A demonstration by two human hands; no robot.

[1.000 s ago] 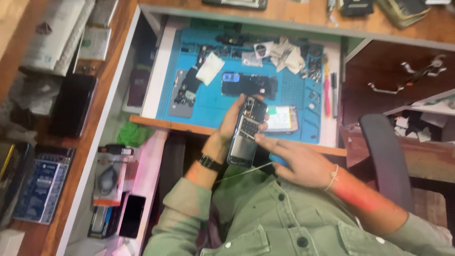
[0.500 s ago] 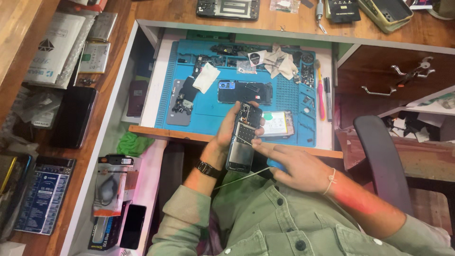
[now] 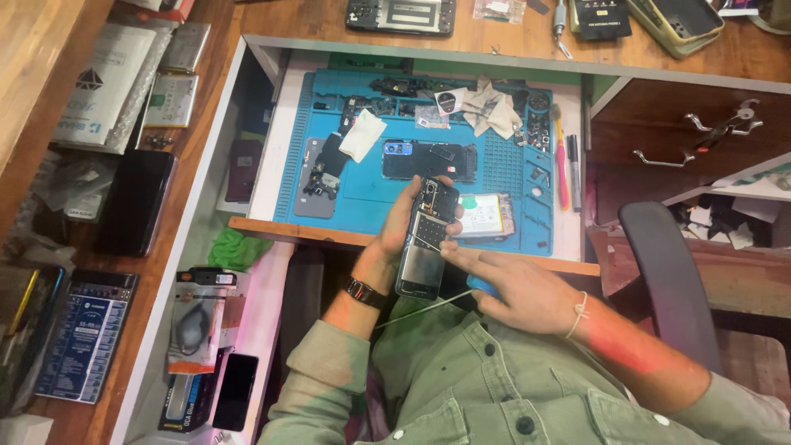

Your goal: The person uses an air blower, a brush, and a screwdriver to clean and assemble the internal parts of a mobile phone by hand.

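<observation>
My left hand [image 3: 397, 233] grips an opened smartphone [image 3: 427, 239] with its back cover off, circuit board and metal frame showing, held upright over my lap in front of the desk edge. My right hand [image 3: 503, 284] rests at the phone's right side, index finger touching its middle, and holds a blue-handled tool [image 3: 480, 286] in the palm. A thin white wire [image 3: 416, 311] runs below the phone. A black watch [image 3: 363, 292] sits on my left wrist.
A blue work mat [image 3: 371, 189] in the pulled-out tray carries a phone back cover [image 3: 428, 160], a battery [image 3: 486, 216], a white cloth [image 3: 362, 134] and small parts. Pens [image 3: 563, 161] lie at its right. A black chair [image 3: 667, 280] stands right; boxes and phones lie left.
The view has shifted slightly, with the desk now lower in frame. Both hands stay on the phone; my right index finger has moved a little along its middle.
</observation>
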